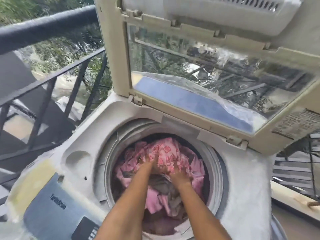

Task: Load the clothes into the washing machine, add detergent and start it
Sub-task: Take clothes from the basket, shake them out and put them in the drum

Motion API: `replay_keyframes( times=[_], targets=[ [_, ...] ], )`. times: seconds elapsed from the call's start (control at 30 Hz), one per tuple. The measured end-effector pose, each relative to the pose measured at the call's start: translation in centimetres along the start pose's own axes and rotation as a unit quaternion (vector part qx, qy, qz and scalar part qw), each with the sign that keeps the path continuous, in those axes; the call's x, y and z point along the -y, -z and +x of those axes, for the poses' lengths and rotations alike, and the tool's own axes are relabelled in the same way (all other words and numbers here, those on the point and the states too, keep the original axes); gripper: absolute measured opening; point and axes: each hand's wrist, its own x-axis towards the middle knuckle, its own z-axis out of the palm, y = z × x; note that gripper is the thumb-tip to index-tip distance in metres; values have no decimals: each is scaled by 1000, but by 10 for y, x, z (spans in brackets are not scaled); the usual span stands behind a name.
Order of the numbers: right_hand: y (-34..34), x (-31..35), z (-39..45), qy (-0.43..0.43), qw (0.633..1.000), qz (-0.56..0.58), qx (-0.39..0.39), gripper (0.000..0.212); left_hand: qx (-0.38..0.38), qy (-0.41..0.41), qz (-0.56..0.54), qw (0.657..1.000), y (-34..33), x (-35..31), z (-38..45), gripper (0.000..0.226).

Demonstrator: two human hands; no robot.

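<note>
A white top-loading washing machine (245, 184) stands with its glass lid (199, 70) folded up. Its round drum (216, 168) holds a heap of pink and grey clothes (155, 200). On top of the heap lies a pink patterned garment (167, 149). Both my arms reach down into the drum. My left hand (149, 161) and my right hand (178, 174) press on the patterned garment, fingers sunk into the cloth. The image is blurred, so the finger grip is unclear.
The machine's grey control panel (57, 212) lies at the lower left. A black balcony railing (48, 78) runs along the left, with greenery beyond. Metal stairs (294, 172) show at the right. No detergent container is in view.
</note>
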Motion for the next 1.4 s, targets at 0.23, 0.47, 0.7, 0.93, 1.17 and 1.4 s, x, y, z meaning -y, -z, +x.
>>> replay_keyframes(
  times=[0.23, 0.47, 0.7, 0.93, 1.17, 1.4],
  targets=[
    [17, -7, -32, 73, 995, -55, 49, 87, -15, -34, 13, 999, 7, -3, -53, 96],
    [99, -37, -133, 166, 978, 91, -87, 53, -297, -64, -12, 953, 23, -22, -171, 50],
    [145, -125, -212, 81, 901, 201, -377, 33, -439, -285, -1, 852, 60, -141, -252, 42],
    [71, -255, -262, -72, 865, 302, -394, 26, -325, -440, -19, 837, -17, -278, -275, 32],
    [-95, -343, -233, -242, 815, 435, -297, 24, -143, -419, 30, 896, -189, -357, -194, 45],
    [-295, -358, -117, -298, 794, 489, -203, 17, -78, -281, 25, 956, -341, -351, -61, 38]
  ],
)
